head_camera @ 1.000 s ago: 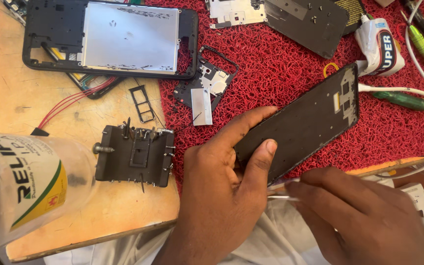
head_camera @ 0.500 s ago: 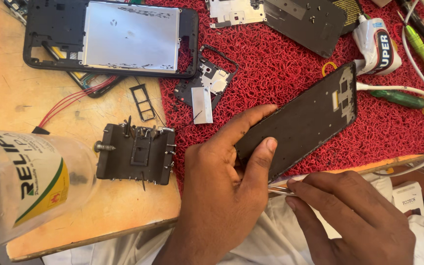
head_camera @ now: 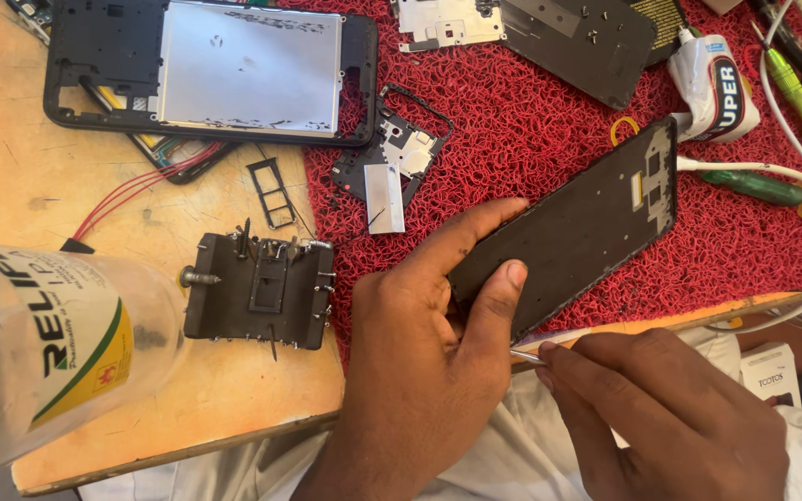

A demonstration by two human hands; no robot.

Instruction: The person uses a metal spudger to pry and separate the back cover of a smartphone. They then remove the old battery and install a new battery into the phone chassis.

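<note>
Nearest the camera, the right hand is hovering over the person's lap at the lower right, its fingers pressed together and pinching a thin metal tool whose tip is pointing left toward the left thumb. Just beside it, the left hand is gripping the lower end of a dark phone frame: the thumb is pressing on the near edge and the forefinger is stretching along the far edge, so the fingers are pinching the frame between them. The frame is lying tilted, running up and to the right from the front edge of the surface onto a red mat.

At the far left foreground, a clear plastic bottle with a white label is looming blurred and close to the lens. Further in, on the bare wood, a black clamp jig with small screws is sitting near the left hand. Beyond it, a black card tray and red wires are lying on the wood, and a small bracket with a silver strip is resting at the mat's edge.

Farthest away, a large phone housing with a silver plate is lying at the upper left, another dark panel at top centre, and a white glue tube, a white cable and green-handled screwdrivers are lying at the right.
</note>
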